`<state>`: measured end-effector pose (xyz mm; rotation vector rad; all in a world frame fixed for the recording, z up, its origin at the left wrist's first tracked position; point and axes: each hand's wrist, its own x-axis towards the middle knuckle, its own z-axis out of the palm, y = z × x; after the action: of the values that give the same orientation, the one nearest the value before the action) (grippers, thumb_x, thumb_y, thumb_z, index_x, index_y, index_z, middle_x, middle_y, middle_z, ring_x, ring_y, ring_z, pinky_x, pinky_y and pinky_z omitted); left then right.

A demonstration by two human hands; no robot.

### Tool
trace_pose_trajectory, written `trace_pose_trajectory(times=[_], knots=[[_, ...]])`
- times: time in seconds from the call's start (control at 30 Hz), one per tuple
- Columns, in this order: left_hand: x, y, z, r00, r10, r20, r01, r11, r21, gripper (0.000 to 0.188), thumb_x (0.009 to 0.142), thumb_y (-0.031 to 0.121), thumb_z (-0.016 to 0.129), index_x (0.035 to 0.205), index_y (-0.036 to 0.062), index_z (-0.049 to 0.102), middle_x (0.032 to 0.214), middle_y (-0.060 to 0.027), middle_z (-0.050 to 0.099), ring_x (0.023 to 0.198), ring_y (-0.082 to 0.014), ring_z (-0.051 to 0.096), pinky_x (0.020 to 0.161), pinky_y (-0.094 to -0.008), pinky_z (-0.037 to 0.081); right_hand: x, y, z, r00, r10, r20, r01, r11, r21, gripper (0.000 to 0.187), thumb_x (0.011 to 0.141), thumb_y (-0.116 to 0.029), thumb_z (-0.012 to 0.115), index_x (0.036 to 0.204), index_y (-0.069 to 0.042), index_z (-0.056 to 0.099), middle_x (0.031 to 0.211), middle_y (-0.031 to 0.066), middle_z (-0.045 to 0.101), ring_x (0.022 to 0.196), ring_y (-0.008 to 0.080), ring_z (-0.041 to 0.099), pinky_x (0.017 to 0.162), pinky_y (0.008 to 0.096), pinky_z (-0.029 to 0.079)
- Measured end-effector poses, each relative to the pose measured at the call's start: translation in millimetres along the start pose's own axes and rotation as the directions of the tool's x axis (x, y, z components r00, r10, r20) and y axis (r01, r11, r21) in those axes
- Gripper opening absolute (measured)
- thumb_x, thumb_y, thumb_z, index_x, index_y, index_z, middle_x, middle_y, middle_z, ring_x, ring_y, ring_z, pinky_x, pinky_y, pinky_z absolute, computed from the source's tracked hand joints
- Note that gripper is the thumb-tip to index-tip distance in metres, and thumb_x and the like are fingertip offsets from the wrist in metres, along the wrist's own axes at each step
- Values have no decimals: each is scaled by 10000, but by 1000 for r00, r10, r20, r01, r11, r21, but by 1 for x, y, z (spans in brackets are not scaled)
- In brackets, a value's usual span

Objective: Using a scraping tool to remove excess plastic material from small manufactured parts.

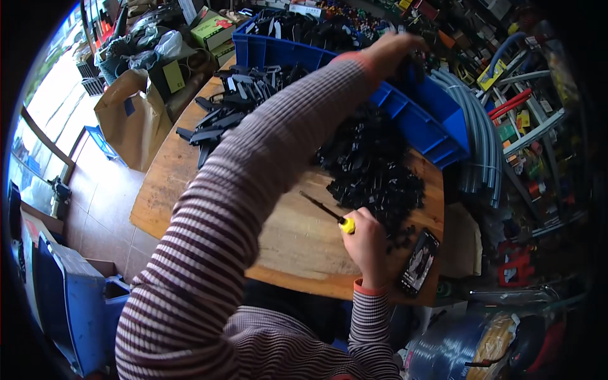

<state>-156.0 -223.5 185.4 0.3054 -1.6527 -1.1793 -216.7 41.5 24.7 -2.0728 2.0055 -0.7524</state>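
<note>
Seen from above, a person in a striped top sits or stands at a wooden table [297, 240]. The right hand [367, 237], low over the near part of the table, is closed around the yellow handle of a screwdriver [346, 225]; its dark shaft points away and to the left, above bare wood. The left hand [398, 49] is stretched far forward and to the right, over blue plastic bins [415, 123] (perhaps a single long one; the forearm hides the middle). Its fingers are bent down and blurred, so I cannot tell whether they grip anything.

Just beyond the right hand lies a heap of small black parts [380, 180]. Longer black pieces [237, 104] are piled on the table's far left, and more fill the bins' left end. A phone [419, 261] with a lit screen lies near the right edge, beside the right wrist.
</note>
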Motion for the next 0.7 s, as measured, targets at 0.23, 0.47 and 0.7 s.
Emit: trace_pose_trajectory(times=[0.23,0.47,0.7], knots=[[-83,-15,-36,851,70,520,-465,561,685,149,811,165,663,949,112,678,870,-62,682,772,-246,662,652,-349,539,-4,15,-7,1000,20,0,-20,1000,-15,190,754,-47,719,910,-20,614,849,142,597,792,349,613,666,398,481],[-251,-24,-94,794,-182,580,-565,135,814,317,757,51,608,1065,104,655,972,-43,604,899,-263,599,765,-381,522,-2,9,-4,999,-1,45,3,999,-45,240,729,-40,736,933,-23,609,871,154,608,809,365,604,693,392,483],[-275,5,-27,845,-321,428,85,871,484,378,817,131,637,1192,98,607,1041,-68,607,1056,-278,537,905,-394,470,-6,0,-21,962,160,-222,-113,971,210,196,756,-43,762,894,-13,625,808,119,668,688,216,639,648,307,500]])
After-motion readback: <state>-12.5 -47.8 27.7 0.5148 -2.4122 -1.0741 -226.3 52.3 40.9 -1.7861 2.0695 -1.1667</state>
